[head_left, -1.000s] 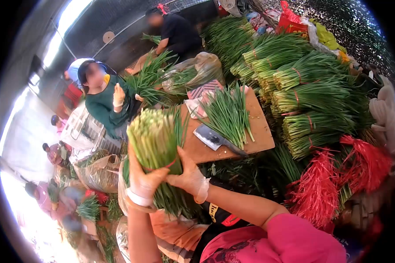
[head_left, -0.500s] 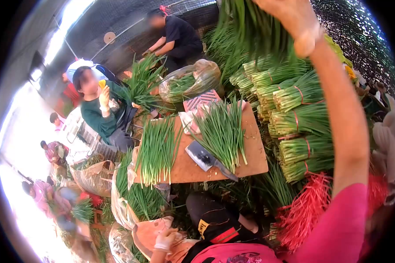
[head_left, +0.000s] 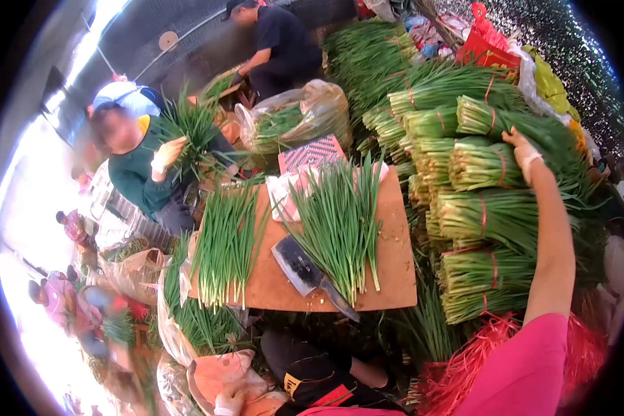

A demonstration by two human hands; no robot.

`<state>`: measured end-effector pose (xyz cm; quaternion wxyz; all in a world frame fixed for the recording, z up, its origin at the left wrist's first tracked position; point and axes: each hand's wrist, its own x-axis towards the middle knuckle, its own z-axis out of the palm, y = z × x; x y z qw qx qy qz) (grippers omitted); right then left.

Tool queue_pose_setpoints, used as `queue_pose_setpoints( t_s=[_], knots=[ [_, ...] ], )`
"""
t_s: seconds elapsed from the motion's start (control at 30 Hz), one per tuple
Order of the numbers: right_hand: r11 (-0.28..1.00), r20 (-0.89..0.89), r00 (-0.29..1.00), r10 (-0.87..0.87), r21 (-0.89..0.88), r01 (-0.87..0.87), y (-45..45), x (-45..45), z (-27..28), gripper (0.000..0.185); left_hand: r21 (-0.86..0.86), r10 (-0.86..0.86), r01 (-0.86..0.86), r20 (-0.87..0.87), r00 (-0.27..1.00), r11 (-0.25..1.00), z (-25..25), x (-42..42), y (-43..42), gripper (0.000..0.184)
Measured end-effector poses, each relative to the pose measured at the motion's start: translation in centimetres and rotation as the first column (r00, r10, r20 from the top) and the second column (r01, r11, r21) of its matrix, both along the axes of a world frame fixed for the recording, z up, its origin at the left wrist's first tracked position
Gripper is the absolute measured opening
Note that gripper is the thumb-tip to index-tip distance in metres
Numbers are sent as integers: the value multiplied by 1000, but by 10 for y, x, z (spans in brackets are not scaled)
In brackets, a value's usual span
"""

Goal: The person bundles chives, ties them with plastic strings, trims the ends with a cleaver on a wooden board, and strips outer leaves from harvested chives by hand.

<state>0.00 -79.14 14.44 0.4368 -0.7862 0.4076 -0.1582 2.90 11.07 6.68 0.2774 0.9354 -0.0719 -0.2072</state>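
Note:
My right hand [head_left: 523,152] reaches out to the pile of tied bundles [head_left: 492,215] and rests on a green bundle [head_left: 484,166] near its red band, fingers spread. Low in the view, my left hand [head_left: 230,401] lies by the orange cloth [head_left: 222,374]; its fingers are hard to make out. On the brown board [head_left: 395,277] are two loose bunches of long green stalks, a left one [head_left: 225,243] and a right one [head_left: 336,229]. A cleaver [head_left: 301,267] lies between them, its dark handle toward the board's front edge.
A co-worker in green [head_left: 135,166] holds leafy stalks at the left; another in black [head_left: 281,52] bends forward at the back. A plastic bag of greens [head_left: 298,114] stands behind the board. Red strips [head_left: 457,388] hang at the lower right. More people are at the far left.
The bundle that both hands held has gone to the pile with my right hand, which now rests there. My left hand has dropped to the orange cloth.

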Motion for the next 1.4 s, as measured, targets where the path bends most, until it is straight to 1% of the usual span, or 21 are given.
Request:
queue_pose_setpoints(
  t_s=[0.03, 0.07, 0.13, 0.2, 0.23, 0.3, 0.33, 0.43, 0.47, 0.5, 0.57, 0.63, 0.67, 0.7, 0.73, 0.8, 0.97, 1.13, 1.17, 1.27, 1.4],
  knots=[
    [1000, 22, 1000, 2, 24, -3, 26, -5, 16, 57, -46, 105, -104, 29, 994, 994, -17, -4, 10, 31],
    [969, -147, 976, 159, -167, -183, 6, -12, 7, 56, -71, 127, -128, -20, 992, 989, -42, 0, 28, 30],
    [975, -153, 988, 28, -214, -61, 23, -7, 16, 60, -97, 166, -172, -73, 983, 980, -70, 6, 57, 29],
    [942, -187, 979, -76, -336, 8, 29, -4, 14, 63, -49, 191, -194, -54, 980, 980, -46, 7, 32, 31],
    [899, -79, 980, -183, -417, 134, 37, -4, 20, 65, -159, 194, -199, -48, 980, 967, -35, 5, 23, 31],
    [652, -281, 887, -367, -757, 30, 58, -7, 39, 68, -166, 160, -157, 5, 987, 974, -23, 4, 23, 31],
    [624, -244, 889, -387, -780, 57, 71, -8, 48, 67, -201, 173, -164, 31, 984, 966, -18, 1, 28, 30],
    [583, 27, 989, -148, -805, 110, 125, -8, 66, 65, -134, 214, -188, 221, 951, 973, 27, -5, 19, 26],
    [590, 114, 993, -19, -801, 103, 135, -3, 67, 64, -373, 307, -206, 238, 922, 905, 0, -3, 50, 25],
    [539, 19, 996, -92, -840, 66, 154, 4, 71, 65, -379, 315, -219, 215, 924, 899, 6, -3, 67, 25],
    [495, 6, 983, 181, -865, -86, 204, 11, 81, 56, -361, 455, -366, 203, 867, 858, 12, -10, 94, 28],
    [583, 5, 952, 305, -792, -182, 265, 29, 71, 50, -529, 508, -339, 213, 835, 778, 33, -25, 99, 30],
    [503, -109, 818, 565, -741, -446, 247, 41, 57, 48, -614, 648, -489, 49, 760, 620, 33, -33, 107, 29],
    [561, -93, 745, 661, -598, -572, 277, 47, 43, 45, -641, 704, -544, -8, 710, 541, 23, -42, 125, 28],
    [459, -238, 700, 673, -608, -648, 306, 53, 29, 43, -696, 674, -423, 120, 729, 580, 13, -52, 141, 28],
    [257, -311, 463, 830, -524, -812, 341, 70, -22, 41, -793, 749, -443, 26, 662, 419, -20, -72, 174, 30],
    [117, -290, 185, 939, -238, -964, 530, 47, -35, 34, -795, 855, -587, -193, 482, 152, -72, -139, 208, 31],
    [-42, -495, -30, 868, -14, -999, 565, 45, -66, 36, -706, 876, -707, -360, 321, -31, -113, -191, 213, 27],
    [-127, -402, -111, 909, -14, -992, 551, 39, -63, 38, -678, 882, -732, -382, 276, -65, -120, -198, 213, 27],
    [-22, -743, -147, 653, 176, -984, 525, 38, -69, 40, -587, 855, -793, -486, 181, -166, -151, -212, 218, 28],
    [178, -837, -48, 545, 171, -969, 543, 35, -48, 39, -587, 838, -785, -517, 174, -199, -174, -186, 216, 27]
  ],
)
